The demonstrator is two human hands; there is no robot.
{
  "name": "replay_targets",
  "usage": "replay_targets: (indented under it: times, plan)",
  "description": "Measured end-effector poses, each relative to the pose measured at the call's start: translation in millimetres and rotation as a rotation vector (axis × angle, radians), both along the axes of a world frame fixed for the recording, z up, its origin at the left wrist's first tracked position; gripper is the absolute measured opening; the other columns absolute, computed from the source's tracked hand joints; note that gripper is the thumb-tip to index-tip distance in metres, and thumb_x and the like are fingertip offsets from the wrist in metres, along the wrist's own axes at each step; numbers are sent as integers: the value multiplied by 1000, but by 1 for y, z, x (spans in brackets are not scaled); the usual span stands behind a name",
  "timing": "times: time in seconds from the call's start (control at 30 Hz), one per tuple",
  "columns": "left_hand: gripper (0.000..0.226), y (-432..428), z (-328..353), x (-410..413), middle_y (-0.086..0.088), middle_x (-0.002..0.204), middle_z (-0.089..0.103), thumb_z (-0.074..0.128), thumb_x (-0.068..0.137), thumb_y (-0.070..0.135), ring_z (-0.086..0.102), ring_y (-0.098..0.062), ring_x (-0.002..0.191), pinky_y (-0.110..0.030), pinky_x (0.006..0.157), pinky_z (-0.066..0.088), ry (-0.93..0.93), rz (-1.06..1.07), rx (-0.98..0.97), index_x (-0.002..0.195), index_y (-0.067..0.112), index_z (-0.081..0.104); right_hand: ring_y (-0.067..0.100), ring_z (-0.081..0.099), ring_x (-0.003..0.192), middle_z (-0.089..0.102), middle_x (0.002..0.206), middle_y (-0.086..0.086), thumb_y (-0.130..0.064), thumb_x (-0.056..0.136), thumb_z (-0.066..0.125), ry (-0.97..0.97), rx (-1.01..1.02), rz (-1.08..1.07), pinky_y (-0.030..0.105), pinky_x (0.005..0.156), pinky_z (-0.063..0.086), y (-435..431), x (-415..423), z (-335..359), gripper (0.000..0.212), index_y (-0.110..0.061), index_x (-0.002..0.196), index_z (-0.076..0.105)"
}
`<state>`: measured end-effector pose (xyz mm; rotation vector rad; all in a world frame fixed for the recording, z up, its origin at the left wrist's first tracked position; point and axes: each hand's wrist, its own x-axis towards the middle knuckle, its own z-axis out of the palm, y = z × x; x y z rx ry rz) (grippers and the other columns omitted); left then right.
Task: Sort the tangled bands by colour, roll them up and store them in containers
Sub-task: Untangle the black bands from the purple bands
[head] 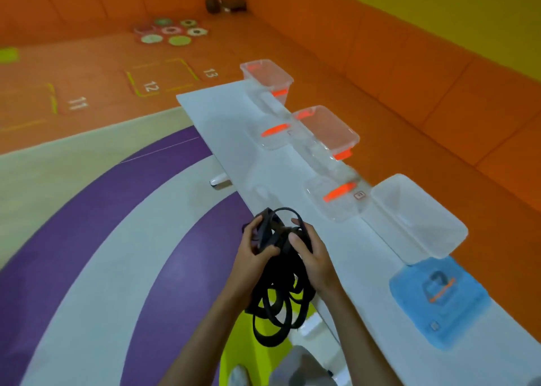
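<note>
Both my hands hold a tangle of black bands (278, 303) at the near edge of a long white table (225, 122). My left hand (256, 257) grips the upper left of the bundle, and my right hand (314, 254) grips its upper right, thumb on top. Several loops hang down below my wrists, off the table edge. Along the table's right side stand clear containers: a far one (268, 75) and a middle one (328, 131), both with orange clips, and a near plain one (418, 216). No bands show in them.
Two clear lids with orange clips (275, 135) (336, 201) lie on the table beside the containers. A blue packet (439, 300) lies at the near right. Orange padded wall runs behind the table. Floor mats with numbered squares and round discs (171, 31) lie far left.
</note>
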<state>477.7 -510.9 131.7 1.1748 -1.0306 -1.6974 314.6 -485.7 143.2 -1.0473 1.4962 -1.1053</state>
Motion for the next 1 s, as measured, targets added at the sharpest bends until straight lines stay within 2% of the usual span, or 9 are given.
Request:
replay_targets:
  times: [0.13,0.3,0.43,0.5,0.6,0.7,0.77,0.87,1.0]
  plan:
    - [73,-61,-6,38,-4,130,69,75,77,25,78,-28,103,-38,78,65,-3,55,8,138,57,52,13,66,124,67,135,-1,-59,91,64,35,21,69,48,109,54,-74,36,-9,49,-45,138,60]
    - [86,-148,-12,70,11,119,76,75,81,23,78,-28,105,-38,80,65,-26,124,65,150,59,37,14,68,121,70,129,-4,-61,89,65,11,28,95,51,107,54,-176,69,-30,47,-45,133,61]
    - [97,-235,-7,85,-4,121,77,71,86,18,79,-26,102,-38,82,65,-99,156,92,161,50,19,13,66,124,68,133,-1,-59,90,66,-17,11,97,50,109,53,-267,88,-36,49,-38,134,63]
    - [92,-277,3,91,-5,113,79,69,86,16,79,-27,98,-35,78,65,-114,167,90,158,51,23,13,67,121,68,131,1,-60,90,66,-26,9,90,49,108,54,-310,96,-35,50,-36,133,63]
    - [75,-339,14,100,-9,106,79,68,83,18,80,-31,94,-37,75,65,-121,188,56,139,57,38,9,70,114,69,129,2,-63,87,66,-28,-21,88,40,104,57,-374,107,-29,51,-38,132,63]
    - [76,-393,16,113,-16,116,74,69,93,7,79,-32,95,-39,77,66,-124,200,52,144,53,36,10,71,112,68,129,4,-58,88,64,-39,-36,92,33,98,57,-430,120,-25,54,-30,134,63]
    - [76,-432,12,124,-15,117,74,66,96,2,80,-31,95,-34,73,65,-107,195,41,137,61,40,8,71,111,70,127,0,-52,91,63,-38,-42,86,27,94,56,-467,130,-25,49,-30,135,62]
    - [77,-494,4,140,-10,113,77,69,92,10,80,-30,94,-32,72,64,-104,157,27,129,71,43,4,70,110,72,122,-6,-48,94,63,-27,-39,51,17,89,54,-521,147,-30,45,-30,135,61]
    - [75,-577,-8,158,-6,116,78,69,85,18,79,-32,100,-40,79,65,-56,60,30,131,73,46,11,69,116,67,132,1,-47,95,62,6,-22,-58,28,98,55,-589,167,-37,48,-27,139,59]
